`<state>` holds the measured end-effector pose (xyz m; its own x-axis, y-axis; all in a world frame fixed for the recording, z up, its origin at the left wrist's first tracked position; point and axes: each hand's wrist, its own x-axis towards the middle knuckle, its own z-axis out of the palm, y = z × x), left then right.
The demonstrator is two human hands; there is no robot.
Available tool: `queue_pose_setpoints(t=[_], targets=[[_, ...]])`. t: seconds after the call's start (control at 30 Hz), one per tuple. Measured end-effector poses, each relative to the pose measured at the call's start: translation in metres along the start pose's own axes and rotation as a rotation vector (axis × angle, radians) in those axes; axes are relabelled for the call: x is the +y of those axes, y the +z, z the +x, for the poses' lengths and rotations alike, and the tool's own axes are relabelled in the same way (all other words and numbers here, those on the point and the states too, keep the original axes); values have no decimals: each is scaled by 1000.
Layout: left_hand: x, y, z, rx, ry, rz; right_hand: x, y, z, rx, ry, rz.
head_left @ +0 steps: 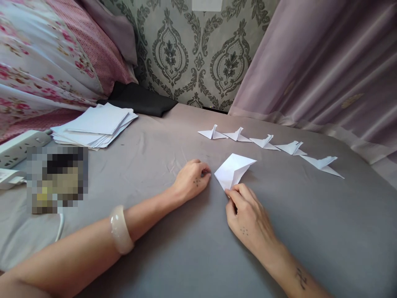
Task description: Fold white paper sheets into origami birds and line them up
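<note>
A folded sheet of white paper [231, 169] lies just right of the middle, with one flap standing up off the cloth. My right hand [248, 213] pinches its near corner between thumb and fingers. Left of the paper and apart from it, my left hand [192, 180] rests on the cloth, its fingers curled in toward the thumb and nothing seen in them. A pale bangle [120, 229] circles my left forearm. Beyond the paper, several folded white paper birds [263, 141] stand in a slanting row.
A stack of white paper sheets [96, 124] lies at the back left, by a black cloth [141, 99]. A white power strip [23, 147] and a blurred-out object [58, 180] are at the left. Grey cloth [173, 256] covers the surface; a mauve curtain [316, 62] hangs at right.
</note>
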<state>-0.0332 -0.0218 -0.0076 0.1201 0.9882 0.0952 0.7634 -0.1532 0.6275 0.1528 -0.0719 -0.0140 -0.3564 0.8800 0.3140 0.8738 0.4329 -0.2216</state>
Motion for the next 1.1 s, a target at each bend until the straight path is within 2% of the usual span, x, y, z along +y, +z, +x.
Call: queue_pose_setpoints(t=[0.23, 0.37, 0.47, 0.53, 0.73, 0.9, 1.0, 1.1], targets=[[13, 4, 14, -68, -108, -218, 2, 2, 0, 7, 67, 130], [19, 6, 10, -110, -164, -551, 2, 3, -1, 19, 70, 167], [25, 9, 5, -130, -263, -839, 2, 3, -2, 24, 76, 178], [29, 11, 3, -139, -313, -936, 3, 4, -3, 24, 78, 180], [32, 16, -1, -93, -288, -914, 1, 3, -5, 10, 91, 181], [23, 23, 2, -42, -215, -768, -1, 2, -6, -1, 76, 140], [17, 24, 4, -50, -129, -687, -1, 1, -6, 5, 62, 128], [15, 24, 5, -75, -100, -698, -1, 1, -6, -1, 53, 122]])
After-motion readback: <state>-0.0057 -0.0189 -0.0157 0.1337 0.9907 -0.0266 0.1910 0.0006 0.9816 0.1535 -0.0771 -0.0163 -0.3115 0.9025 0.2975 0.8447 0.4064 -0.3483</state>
